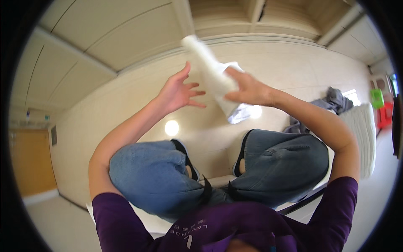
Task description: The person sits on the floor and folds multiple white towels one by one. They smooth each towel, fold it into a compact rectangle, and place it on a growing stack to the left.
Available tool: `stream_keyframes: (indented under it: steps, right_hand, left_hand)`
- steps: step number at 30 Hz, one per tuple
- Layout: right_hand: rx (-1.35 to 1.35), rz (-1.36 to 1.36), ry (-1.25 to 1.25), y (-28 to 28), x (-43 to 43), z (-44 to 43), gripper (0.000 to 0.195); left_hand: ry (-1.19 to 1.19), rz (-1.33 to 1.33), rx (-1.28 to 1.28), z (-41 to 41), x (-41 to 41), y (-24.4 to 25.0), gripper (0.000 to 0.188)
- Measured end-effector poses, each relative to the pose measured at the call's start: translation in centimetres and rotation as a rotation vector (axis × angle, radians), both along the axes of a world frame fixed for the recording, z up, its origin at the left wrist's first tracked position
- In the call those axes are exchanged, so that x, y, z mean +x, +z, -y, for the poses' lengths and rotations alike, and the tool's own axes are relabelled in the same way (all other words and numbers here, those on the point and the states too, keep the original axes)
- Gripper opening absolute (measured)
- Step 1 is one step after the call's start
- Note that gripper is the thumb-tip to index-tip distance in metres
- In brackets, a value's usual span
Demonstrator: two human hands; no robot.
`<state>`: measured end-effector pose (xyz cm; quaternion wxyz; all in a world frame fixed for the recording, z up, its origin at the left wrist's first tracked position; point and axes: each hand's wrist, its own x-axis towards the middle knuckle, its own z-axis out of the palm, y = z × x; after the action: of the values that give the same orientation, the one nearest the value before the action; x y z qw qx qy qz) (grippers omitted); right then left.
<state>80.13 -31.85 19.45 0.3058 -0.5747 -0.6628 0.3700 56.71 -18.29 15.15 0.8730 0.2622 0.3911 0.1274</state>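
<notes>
A rolled or bunched white cloth (pixel 214 69), blurred by motion, is held up in front of me in my right hand (pixel 250 86), the thumb and fingers closed on its right side. Its upper end points to the upper left, and a looser white fold hangs at the lower end. Just left of the cloth is my left hand (pixel 182 91), palm facing it, fingers spread, with nothing held. Whether any fingertip touches the cloth cannot be told; a gap shows between them.
Grey cloth (pixel 335 100) lies in a heap at the right, beside a stack of folded white cloths (pixel 360 138). Farther right are green (pixel 377 98) and red plastic (pixel 385 115) items. Open wooden shelves (pixel 283 23) stand ahead, cabinet doors (pixel 126 31) at the upper left.
</notes>
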Motion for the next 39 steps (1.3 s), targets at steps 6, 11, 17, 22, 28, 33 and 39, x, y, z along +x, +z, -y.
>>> stream_keyframes:
  steps: [6,11,17,22,28,33,39]
  right_hand:
    - [-0.694,-0.288,0.612,-4.4,-2.4,-1.5,0.034]
    - [-0.568,0.548,0.284,-10.7,4.4,-1.1,0.035]
    - [-0.825,0.194,0.026,-15.2,5.6,-1.8,0.038]
    - [-0.833,0.050,0.006,-17.2,2.3,-3.4,0.037]
    - [-0.825,0.100,0.179,-18.7,-1.9,-3.6,0.033]
    - [-0.731,0.222,0.303,-18.7,-1.9,-3.3,0.030]
    - [-0.606,0.310,0.205,-21.0,0.6,0.1,0.029]
  left_hand:
    - [0.163,-0.545,0.329,-2.6,-13.4,-11.8,0.059]
    - [0.277,-0.936,0.703,-7.0,-24.0,-16.7,0.065]
    - [-0.115,-0.924,1.590,-5.3,-16.4,-16.8,0.052]
    - [-0.767,-0.928,1.510,4.5,-5.0,-17.1,0.123]
    - [-0.767,-1.026,1.542,6.6,-1.9,-17.9,0.090]
    - [-0.403,-0.891,1.663,4.8,-3.6,-19.9,0.035]
    - [-0.250,-0.835,1.734,5.1,-3.9,-21.2,0.017]
